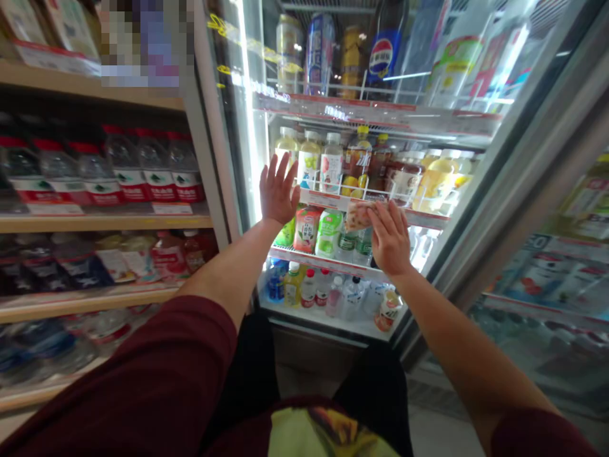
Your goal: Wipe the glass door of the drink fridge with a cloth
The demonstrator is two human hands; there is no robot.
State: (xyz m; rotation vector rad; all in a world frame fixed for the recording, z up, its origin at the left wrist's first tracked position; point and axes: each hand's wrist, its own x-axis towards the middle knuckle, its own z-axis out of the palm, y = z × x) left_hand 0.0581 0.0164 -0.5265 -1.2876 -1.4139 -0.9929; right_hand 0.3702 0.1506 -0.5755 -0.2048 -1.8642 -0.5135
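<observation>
I stand before an open drinks fridge (pixel 349 117) with lit wire shelves. My left hand (pixel 277 190) is raised with fingers spread, palm toward the fridge's left edge, holding nothing. My right hand (pixel 387 238) is closed round a pinkish bottle (pixel 358 216) at the front of the middle shelf (pixel 428 218), among other juice and tea bottles (pixel 332 166). Green and red labelled bottles (pixel 318 230) stand just below and left of it.
The fridge's glass door (pixel 518 184) is swung open to the right. Wooden shelves (pixel 104 222) on the left carry rows of water bottles (pixel 124 174) with red labels. More small bottles (pixel 328 292) fill the bottom fridge shelf. Another glass-fronted cooler (pixel 561 279) stands at far right.
</observation>
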